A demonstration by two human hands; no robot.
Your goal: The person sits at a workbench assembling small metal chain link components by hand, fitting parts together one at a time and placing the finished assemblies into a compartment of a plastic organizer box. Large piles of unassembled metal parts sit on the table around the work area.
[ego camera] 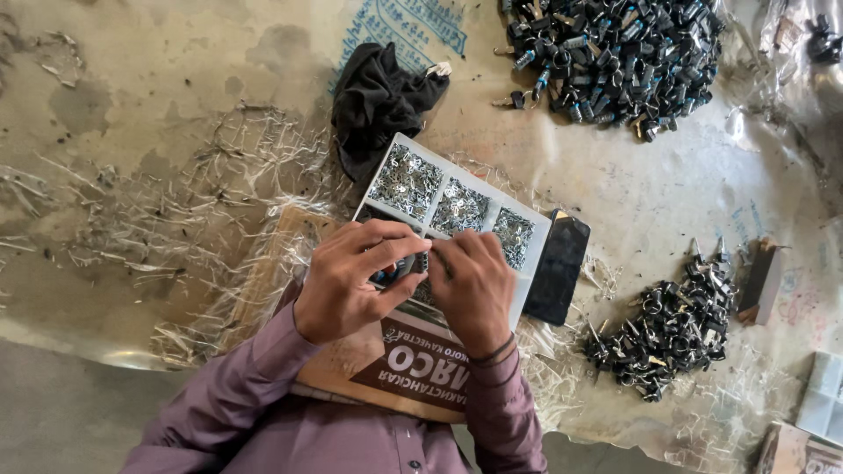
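So both hands meet mid-frame: left hand (347,281) and right hand (470,285) pinch a small dark lock part (406,266) together, right above the white divided tray of silvery bits (457,206), probably so refills stay close.

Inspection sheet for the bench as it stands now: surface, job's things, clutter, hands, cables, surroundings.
Surface: crinkled plastic sheet, stained, strewn with pale shavings.
Job's things: white compartment tray of small metal parts; a small dark part between both hands; cardboard box under the hands.
Clutter: black cloth, dark phone, large pile of dark parts, smaller pile, small block.
Hands: left hand and right hand close together, pinching the part above the tray.
Cables: nothing seen.
Surroundings: another white tray at the right edge.
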